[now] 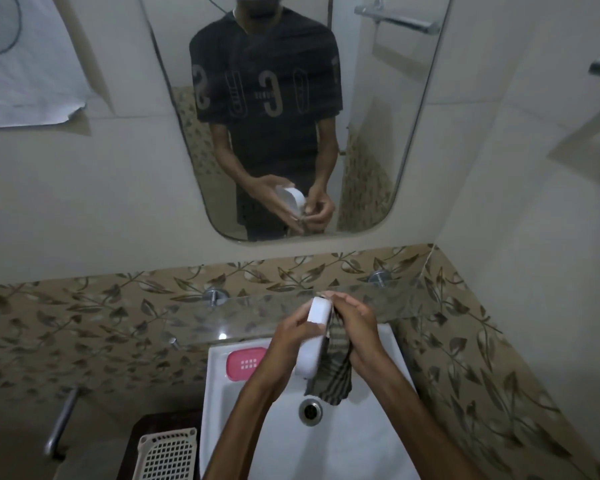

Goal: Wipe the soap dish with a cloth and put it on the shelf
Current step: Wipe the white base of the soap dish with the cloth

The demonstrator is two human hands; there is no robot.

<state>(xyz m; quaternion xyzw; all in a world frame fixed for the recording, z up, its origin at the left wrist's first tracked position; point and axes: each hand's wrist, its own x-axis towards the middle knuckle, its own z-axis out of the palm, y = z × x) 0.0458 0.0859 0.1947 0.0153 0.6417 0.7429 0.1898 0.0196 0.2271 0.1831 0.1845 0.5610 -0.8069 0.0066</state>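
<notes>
My left hand (293, 332) grips a white oval soap dish (313, 336), tilted on its edge above the white sink (347, 441). My right hand (355, 329) holds a dark striped cloth (336, 370) against the dish's right side, and the cloth hangs down toward the drain (310, 412). A glass shelf (243, 317) runs along the wall just behind my hands.
A pink soap dish insert (245, 362) lies on the sink's back left rim. A beige perforated basket (168, 453) stands left of the sink. A metal bar (61, 422) juts out at lower left. The mirror (291, 133) above reflects me.
</notes>
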